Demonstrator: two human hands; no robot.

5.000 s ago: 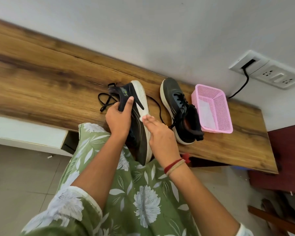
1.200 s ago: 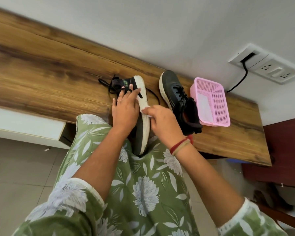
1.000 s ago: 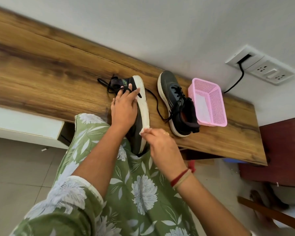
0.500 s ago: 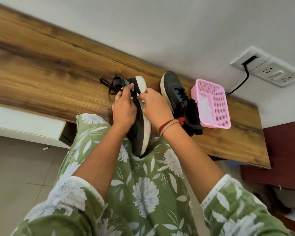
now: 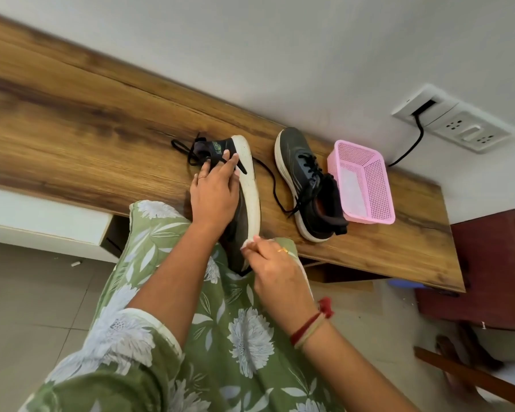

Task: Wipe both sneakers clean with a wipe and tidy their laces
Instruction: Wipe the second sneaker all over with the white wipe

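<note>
The person's left hand [image 5: 213, 194] is gripping a dark sneaker [image 5: 250, 185] that is lying tipped on its side. Its collar end is resting on the wooden desk [image 5: 72, 138] and its toe end is pointing down against the green floral garment [image 5: 235, 337] on the lap. The fingers are curling over the upper near the tongue, and the white midsole is facing right, in plain sight.

The right hand [image 5: 277, 272] is pinching a small white wipe [image 5: 248, 242] between curled fingertips and pressing it against the midsole near the toe end. Only a scrap of the wipe is showing past the fingers. A gold ring [image 5: 283, 250] is sitting on one finger of that hand, and a red thread band [image 5: 312, 322] is circling the wrist.

One black lace [image 5: 268, 179] of this sneaker is trailing loose across the desk to the right, reaching the second sneaker [image 5: 306, 185]. More lace is lying in loops beside the collar on the left.

The second sneaker is standing upright on its sole on the desk, toe pointing toward the wall, with its laces loose over the tongue. A pink mesh basket [image 5: 366, 179] is sitting just beside it on the right, touching or nearly touching its heel end; something pale is lying inside, too unclear to name.

On the wall above the basket, a black cable [image 5: 411, 147] is hanging from a white wall socket [image 5: 458, 129] and running down behind the desk.
</note>
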